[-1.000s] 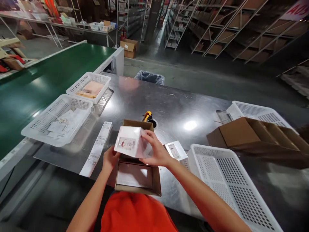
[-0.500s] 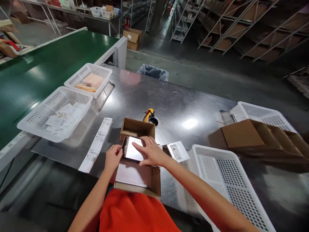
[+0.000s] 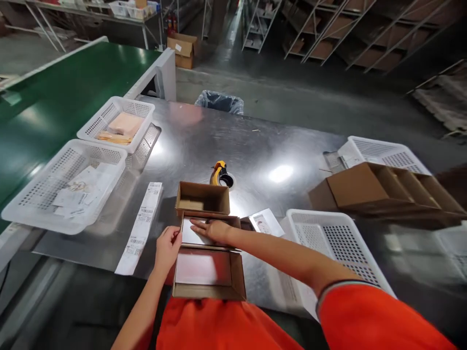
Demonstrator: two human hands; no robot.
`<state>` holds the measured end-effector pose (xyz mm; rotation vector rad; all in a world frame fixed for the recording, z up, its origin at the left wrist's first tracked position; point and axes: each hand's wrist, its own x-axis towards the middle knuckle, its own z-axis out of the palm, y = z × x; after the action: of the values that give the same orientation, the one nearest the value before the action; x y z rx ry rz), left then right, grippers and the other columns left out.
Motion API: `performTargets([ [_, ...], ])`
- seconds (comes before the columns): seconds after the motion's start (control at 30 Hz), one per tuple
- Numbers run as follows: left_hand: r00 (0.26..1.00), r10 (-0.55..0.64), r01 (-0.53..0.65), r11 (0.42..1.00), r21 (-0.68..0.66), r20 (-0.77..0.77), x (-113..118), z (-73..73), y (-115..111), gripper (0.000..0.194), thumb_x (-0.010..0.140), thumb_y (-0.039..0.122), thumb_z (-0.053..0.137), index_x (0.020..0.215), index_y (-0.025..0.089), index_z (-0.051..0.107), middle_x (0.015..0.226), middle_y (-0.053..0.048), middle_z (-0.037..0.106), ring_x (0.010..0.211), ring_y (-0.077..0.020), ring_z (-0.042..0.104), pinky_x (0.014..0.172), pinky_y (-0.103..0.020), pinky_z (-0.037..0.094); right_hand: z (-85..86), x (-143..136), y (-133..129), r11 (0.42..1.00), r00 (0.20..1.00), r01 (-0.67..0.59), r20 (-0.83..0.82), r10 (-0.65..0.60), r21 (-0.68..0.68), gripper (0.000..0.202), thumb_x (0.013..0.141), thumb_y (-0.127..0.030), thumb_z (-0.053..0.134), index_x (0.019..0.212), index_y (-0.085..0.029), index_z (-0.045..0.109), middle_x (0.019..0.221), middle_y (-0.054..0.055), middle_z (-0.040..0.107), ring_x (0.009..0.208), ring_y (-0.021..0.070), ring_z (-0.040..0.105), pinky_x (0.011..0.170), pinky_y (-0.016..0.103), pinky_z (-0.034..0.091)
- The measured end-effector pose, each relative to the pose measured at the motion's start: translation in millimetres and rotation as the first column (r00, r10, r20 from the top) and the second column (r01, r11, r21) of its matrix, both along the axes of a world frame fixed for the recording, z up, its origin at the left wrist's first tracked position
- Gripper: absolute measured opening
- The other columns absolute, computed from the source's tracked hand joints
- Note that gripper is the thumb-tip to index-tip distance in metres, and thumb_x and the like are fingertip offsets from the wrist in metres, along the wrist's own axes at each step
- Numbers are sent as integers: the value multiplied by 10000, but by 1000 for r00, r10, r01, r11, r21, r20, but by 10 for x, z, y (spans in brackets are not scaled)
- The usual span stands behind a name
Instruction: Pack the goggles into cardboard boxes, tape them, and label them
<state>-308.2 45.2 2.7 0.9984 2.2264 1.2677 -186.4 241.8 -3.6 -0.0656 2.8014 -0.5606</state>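
Three small open cardboard boxes stand in a row before me. White contents lie in the middle box [image 3: 232, 222]. My right hand [image 3: 215, 230] reaches inside it, fingers stretched out and flat on the white flat item [image 3: 193, 236]. At the same box's left wall my left hand [image 3: 168, 247] is closed, its fingers curled on the edge. Nearest my body, the front box [image 3: 238, 274] also contains something white and flat. Behind these is the far box [image 3: 203, 198], its brown floor showing. A yellow tape dispenser [image 3: 220, 170] rests just beyond it.
Left on the steel table [image 3: 248, 150] lies a strip of printed labels [image 3: 144, 226]. Beyond it are white baskets with papers [image 3: 69, 184] and envelopes [image 3: 116, 124]. Rightward are a printed white card [image 3: 266, 222], a white basket [image 3: 337, 243] and several brown boxes [image 3: 365, 187]. A green conveyor [image 3: 73, 87] runs behind.
My right hand has gone lower into the middle box, and the white item now sits down inside it. My left hand stays at the left wall. The view has shifted slightly.
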Motion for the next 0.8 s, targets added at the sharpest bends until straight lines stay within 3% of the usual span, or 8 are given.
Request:
performTargets([
  [0.1, 1000, 16, -16, 1000, -2, -8, 4, -32, 3, 200, 845, 325, 507, 841, 194, 659, 790, -43, 652, 715, -181, 617, 671, -295, 503, -26, -35, -67, 997, 995, 66, -78, -69, -35, 481, 774, -145, 630, 1242, -256, 632, 1384, 4, 595, 758, 142, 697, 653, 249, 560],
  [0.27, 998, 23, -19, 997, -79, 52, -17, -74, -91, 276, 830, 438, 548, 886, 192, 661, 815, -49, 673, 708, -193, 631, 668, -316, 533, 420, 498, -68, 941, 866, 318, -369, -337, -113, 437, 869, -258, 568, 1305, -250, 543, 1416, 68, 544, 937, 196, 675, 822, 355, 579],
  [0.3, 997, 20, -13, 995, -100, 70, -34, -68, -112, 315, 822, 470, 557, 913, 187, 664, 821, -52, 677, 706, -196, 635, 666, -322, 538, 496, 720, -6, 873, 714, 449, -512, -478, -189, 515, 868, -293, 586, 1369, -255, 471, 1440, 94, 503, 990, 216, 658, 860, 394, 572],
  [0.4, 992, 81, -68, 990, -126, 96, -113, -16, -137, 455, 785, 555, 580, 1017, 170, 656, 836, -60, 686, 710, -206, 647, 660, -333, 554, 460, 1464, 174, 506, -46, 675, -715, -697, -537, 827, 810, -388, 680, 1493, -290, 223, 1517, 151, 326, 1196, 292, 546, 940, 503, 529],
  [0.43, 990, 112, -101, 987, -127, 83, -145, 13, -127, 476, 778, 569, 579, 1027, 170, 653, 833, -59, 687, 709, -206, 646, 659, -333, 556, 347, 1673, 192, 427, -155, 686, -691, -705, -589, 935, 766, -427, 724, 1503, -308, 162, 1540, 157, 260, 1268, 323, 486, 979, 545, 496],
  [0.53, 990, 144, -144, 981, -130, -11, -223, 134, -50, 432, 784, 558, 561, 973, 183, 664, 849, -58, 694, 715, -199, 644, 674, -324, 556, -172, 1974, 75, 262, -133, 733, -509, -850, -628, 1183, 627, -500, 816, 1505, -324, 43, 1579, 176, 127, 1407, 421, 297, 1065, 666, 365],
  [0.63, 987, 81, -98, 988, -116, -142, -229, 293, 57, 367, 809, 514, 540, 942, 198, 673, 907, -57, 704, 767, -198, 652, 706, -309, 550, -634, 1839, -111, 137, -137, 718, -331, -934, -683, 1252, 580, -456, 836, 1492, -303, -8, 1552, 189, 195, 1404, 427, 305, 1072, 658, 360],
  [0.8, 968, 12, -40, 993, -108, -249, -110, 545, 152, 341, 829, 489, 519, 923, 201, 678, 904, -53, 708, 758, -194, 652, 597, -276, 510, -715, 1659, -73, -7, -307, 603, -224, -925, -798, 1231, 551, -420, 842, 1472, -311, 33, 1402, 164, 404, 1294, 392, 453, 1061, 649, 360],
])
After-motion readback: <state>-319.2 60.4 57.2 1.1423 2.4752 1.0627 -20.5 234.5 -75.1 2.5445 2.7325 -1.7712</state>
